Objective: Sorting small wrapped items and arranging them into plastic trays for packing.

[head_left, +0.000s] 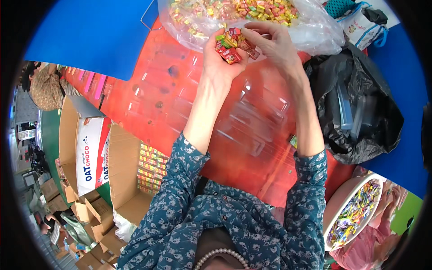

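Note:
My left hand (217, 62) is cupped palm up over the red table and holds a handful of small wrapped candies (228, 55) in red, yellow and green. From the right, my right hand (275, 44) reaches over the pile. Its thumb and fingers are bent together at a dark red candy (249, 49) on the pile's edge, slightly blurred. Just beyond both hands lies an open clear plastic bag (315, 38) with many loose candies (265, 11) of the same kind. Below my hands, a clear plastic tray (252, 119) with moulded compartments rests on the table.
A black plastic bag (360, 103) with clear plastic pieces stands at the right. Below it is a white tub (330, 225) of colourful wrapped sweets. At the left, an open carton (126, 166) holds rows of packed candies. The red table (153, 121) meets blue surfaces (99, 36).

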The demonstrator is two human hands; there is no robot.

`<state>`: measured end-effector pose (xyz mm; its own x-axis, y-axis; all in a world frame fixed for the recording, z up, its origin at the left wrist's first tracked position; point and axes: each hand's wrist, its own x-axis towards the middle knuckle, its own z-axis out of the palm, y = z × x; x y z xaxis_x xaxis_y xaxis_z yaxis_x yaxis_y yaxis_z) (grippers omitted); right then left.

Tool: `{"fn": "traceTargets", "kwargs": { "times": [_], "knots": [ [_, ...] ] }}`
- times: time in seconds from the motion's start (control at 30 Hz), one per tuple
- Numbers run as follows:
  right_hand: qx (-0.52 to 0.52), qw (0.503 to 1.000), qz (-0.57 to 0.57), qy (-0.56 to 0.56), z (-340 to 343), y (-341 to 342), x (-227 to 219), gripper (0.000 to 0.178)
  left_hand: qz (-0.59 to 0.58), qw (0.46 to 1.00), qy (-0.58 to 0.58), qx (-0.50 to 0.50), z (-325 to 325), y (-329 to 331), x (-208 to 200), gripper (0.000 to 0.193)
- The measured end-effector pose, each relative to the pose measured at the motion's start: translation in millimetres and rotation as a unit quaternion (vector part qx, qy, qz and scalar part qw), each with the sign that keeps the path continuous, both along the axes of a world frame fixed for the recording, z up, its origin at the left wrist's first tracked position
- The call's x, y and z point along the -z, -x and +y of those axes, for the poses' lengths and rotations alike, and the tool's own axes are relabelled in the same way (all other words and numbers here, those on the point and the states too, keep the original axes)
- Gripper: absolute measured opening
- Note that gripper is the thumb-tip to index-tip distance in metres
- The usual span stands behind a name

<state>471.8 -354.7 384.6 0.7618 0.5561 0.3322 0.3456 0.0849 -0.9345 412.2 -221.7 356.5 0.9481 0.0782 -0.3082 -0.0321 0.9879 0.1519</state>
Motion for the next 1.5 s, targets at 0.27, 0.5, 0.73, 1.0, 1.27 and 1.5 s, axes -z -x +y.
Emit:
{"fn": "traceTargets", "kwargs": {
  "times": [0.27, 0.5, 0.73, 1.0, 1.27, 1.5],
  "knots": [
    [-0.059, 0.998, 0.031, -0.018, -34.3, 34.9, -9.3, 0.02, -0.015, 0.996, -0.025, 0.08, -12.0, 46.8, 8.7, 0.039],
    [0.067, 0.995, 0.059, 0.038, -80.5, 60.6, 47.7, 0.015, -0.042, 0.991, 0.007, 0.127, -5.8, 89.4, 22.8, 0.045],
    [0.152, 0.982, 0.029, 0.108, -68.7, 68.9, 75.0, 0.015, -0.009, 0.993, 0.045, 0.109, -12.2, 118.4, 33.2, 0.035],
    [0.197, 0.971, -0.008, 0.137, -48.5, 73.0, 85.1, 0.014, 0.001, 0.993, 0.063, 0.105, -11.1, 126.0, 44.0, 0.033],
    [0.226, 0.954, -0.146, 0.136, -46.0, 89.1, 78.9, 0.01, 0.013, 0.991, 0.057, 0.121, -18.0, 121.5, 46.6, 0.036],
    [0.039, 0.996, -0.072, 0.039, -39.1, 111.7, 46.5, 0.024, 0.066, 0.992, -0.017, 0.103, -28.2, 119.6, 44.7, 0.029]
  ]
}}
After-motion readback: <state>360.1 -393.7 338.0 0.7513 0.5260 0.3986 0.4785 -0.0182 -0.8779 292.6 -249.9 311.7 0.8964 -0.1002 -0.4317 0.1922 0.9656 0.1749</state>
